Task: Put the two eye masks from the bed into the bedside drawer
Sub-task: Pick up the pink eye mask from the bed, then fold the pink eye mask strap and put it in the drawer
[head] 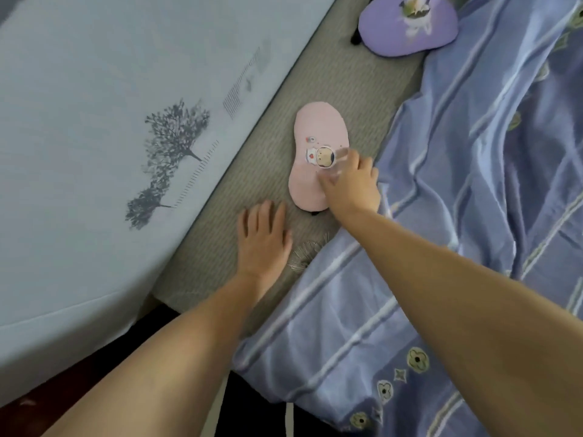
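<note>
the right hand [350, 184] reaches forward and comes down on the pink padded fabric eye mask with a small cartoon astronaut print [318, 152], its fingers curling over the near right edge as if to gather the soft cloth; motion blur hides the fingertips, so i cannot tell whether they have closed on it yet. the left hand [263, 238] lies flat with fingers spread on the grey woven bed surface [340, 86], just left of and nearer than the mask, probably propping the body during the lean. the second mask, a purple padded one with a white flower print [407, 26], sits well beyond the right hand, partly over the rumpled blue striped quilt [473, 184]. both masks are not yet lifted; the bedside drawer is out of view.
</note>
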The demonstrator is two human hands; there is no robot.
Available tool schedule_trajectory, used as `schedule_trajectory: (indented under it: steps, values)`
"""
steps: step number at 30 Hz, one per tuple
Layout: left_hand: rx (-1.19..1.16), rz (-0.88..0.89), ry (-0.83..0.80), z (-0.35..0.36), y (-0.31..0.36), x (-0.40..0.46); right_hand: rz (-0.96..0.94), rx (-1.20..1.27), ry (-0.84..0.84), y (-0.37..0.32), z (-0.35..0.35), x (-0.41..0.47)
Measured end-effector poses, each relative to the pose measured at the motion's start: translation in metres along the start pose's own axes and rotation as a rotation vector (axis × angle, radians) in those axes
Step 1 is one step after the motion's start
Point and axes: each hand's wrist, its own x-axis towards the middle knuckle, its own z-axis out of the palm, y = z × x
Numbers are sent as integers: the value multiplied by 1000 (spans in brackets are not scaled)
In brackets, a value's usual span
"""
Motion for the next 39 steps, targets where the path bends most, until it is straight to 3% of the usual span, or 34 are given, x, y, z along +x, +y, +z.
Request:
schedule_trajectory:
  steps: [3, 7, 10, 13, 15, 18, 21, 26, 31, 36, 39]
  values:
    - [54, 83, 96, 21, -11, -3, 43, 69, 50, 0, 10, 10]
    - [75, 84, 148, 31, -14, -1, 84, 210, -43, -2, 8, 13]
    - [59, 89, 127, 24, -11, -3, 103, 344, -108, -8, -7, 9]
    - [-35, 72, -42, 1, -9, 2, 129, 517, -168, -16, -37, -6]
    - [-195, -44, -233, -27, -4, 14, 117, 587, -204, -20, -64, -25]
    - [-772, -282, -344, -97, 12, 34, 70, 695, -193, -21, -113, -61]
    - [-873, -260, -142, -174, 35, 25, -29, 748, -211, -14, -167, -105]
    - [-665, 156, 69, -267, 98, -59, -298, 718, -330, 17, -244, -199]
    - [-1115, 43, 111, -315, 166, -187, -514, 859, -450, 68, -295, -296]
    - [-1060, -67, 341, -340, 201, -271, -599, 812, -347, 88, -314, -360]
    - [-1067, -69, 354, -355, 205, -307, -586, 828, -580, 91, -324, -391]
